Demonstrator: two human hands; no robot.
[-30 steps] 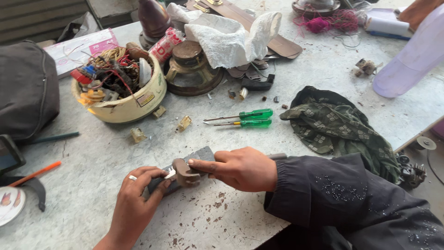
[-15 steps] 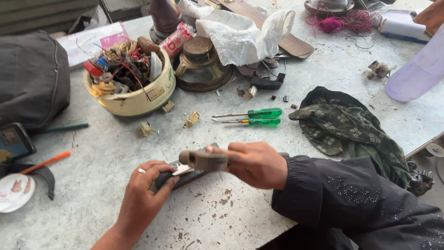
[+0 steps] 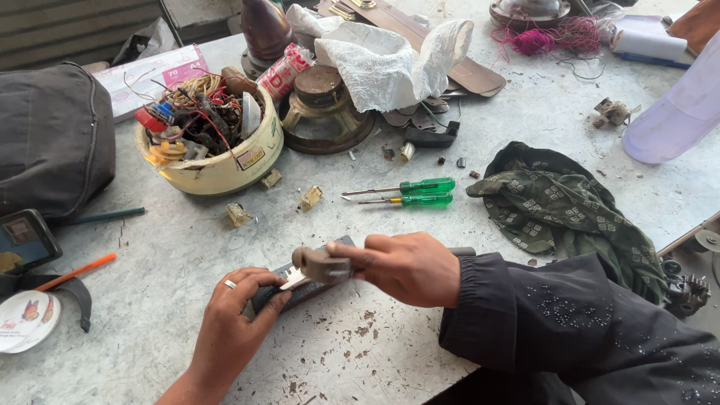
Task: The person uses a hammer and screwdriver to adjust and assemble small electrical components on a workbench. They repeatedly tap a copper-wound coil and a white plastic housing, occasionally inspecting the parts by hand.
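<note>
Near the table (image 3: pixel 150 262) front edge, our left hand (image 3: pixel 236 315) pins a dark flat block (image 3: pixel 315 281) down, fingers closed on it; our right hand (image 3: pixel 409 266) clamps a brown hammer head (image 3: pixel 319 264) above it. Two green screwdrivers (image 3: pixel 409 193) and a green cloth (image 3: pixel 570 210) crowd the far side.

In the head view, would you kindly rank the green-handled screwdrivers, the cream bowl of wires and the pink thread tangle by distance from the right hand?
1. Green-handled screwdrivers, just beyond the right hand.
2. Cream bowl of wires, far left.
3. Pink thread tangle, far edge.
</note>
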